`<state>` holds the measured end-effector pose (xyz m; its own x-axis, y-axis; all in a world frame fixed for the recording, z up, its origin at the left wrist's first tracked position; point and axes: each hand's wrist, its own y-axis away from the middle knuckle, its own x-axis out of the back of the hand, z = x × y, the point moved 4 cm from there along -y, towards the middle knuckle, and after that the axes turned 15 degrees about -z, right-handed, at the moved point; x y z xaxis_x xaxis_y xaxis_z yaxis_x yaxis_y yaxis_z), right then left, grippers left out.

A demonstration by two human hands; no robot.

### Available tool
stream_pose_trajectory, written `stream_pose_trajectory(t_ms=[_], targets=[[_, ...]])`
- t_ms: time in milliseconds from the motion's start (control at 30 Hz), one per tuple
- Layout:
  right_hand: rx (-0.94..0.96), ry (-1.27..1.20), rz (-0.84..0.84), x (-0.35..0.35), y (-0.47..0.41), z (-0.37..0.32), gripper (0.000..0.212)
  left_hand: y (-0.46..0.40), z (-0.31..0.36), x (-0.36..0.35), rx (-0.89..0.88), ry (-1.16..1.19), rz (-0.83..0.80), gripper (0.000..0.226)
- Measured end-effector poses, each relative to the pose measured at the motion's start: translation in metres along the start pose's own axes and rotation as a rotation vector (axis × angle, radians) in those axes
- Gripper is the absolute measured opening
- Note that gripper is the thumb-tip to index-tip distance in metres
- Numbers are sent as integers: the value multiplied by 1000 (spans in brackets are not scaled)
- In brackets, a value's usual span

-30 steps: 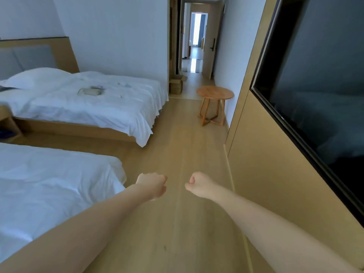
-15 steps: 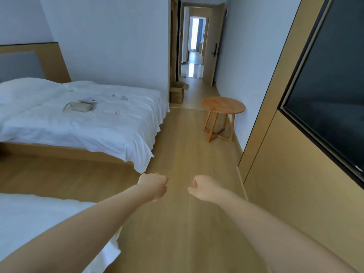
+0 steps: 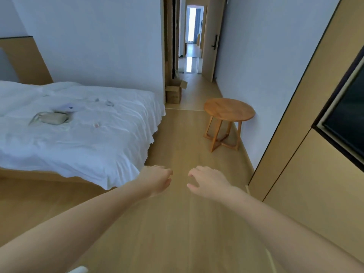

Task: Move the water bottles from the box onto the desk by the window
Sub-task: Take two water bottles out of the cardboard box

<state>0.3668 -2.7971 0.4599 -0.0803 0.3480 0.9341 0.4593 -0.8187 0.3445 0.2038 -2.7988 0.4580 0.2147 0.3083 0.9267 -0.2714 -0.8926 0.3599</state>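
Unclenched since a second ago: left hand (image 3: pixel 156 179) and right hand (image 3: pixel 207 182), fists then, now loosely spread, fingers relaxed, holding nothing, held out side by side over the floor (image 3: pixel 177 223). Closer to the far doorway too; second bed gone from lower left.

Cardboard box (image 3: pixel 174 91) on the floor at the far end, flaps up, against the wall corner just past the bed's (image 3: pixel 78 134) foot. Contents not visible; no bottles seen.

Round wooden side table (image 3: pixel 229 111) ahead on the right, against the white wall, partly narrowing the lane between it and the bed's corner. Small bag (image 3: pixel 52 118), a paper and a few small items lying on the white bedding.

Light wood plank floor. Tan wall panel on the right with a dark screen (image 3: pixel 348 119). Open door (image 3: pixel 209 40) and lit hallway beyond the box.
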Motion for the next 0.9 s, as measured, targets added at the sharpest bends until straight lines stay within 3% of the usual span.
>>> stream_pose_trajectory(t_ms=[367,567,733,900], targets=[[49,11,-17,128,-242,111,46,-245,-117,88,141,93,57,24],[22,67,-27,159,-386,162,48,-390,-185,109,114,80,64,23],[-49,21,8,230,-512,213,47,-513,-260,178,98,80,142,22],[-110,-58,46,277,-607,259,46,-622,-293,233,56,59,88,14]])
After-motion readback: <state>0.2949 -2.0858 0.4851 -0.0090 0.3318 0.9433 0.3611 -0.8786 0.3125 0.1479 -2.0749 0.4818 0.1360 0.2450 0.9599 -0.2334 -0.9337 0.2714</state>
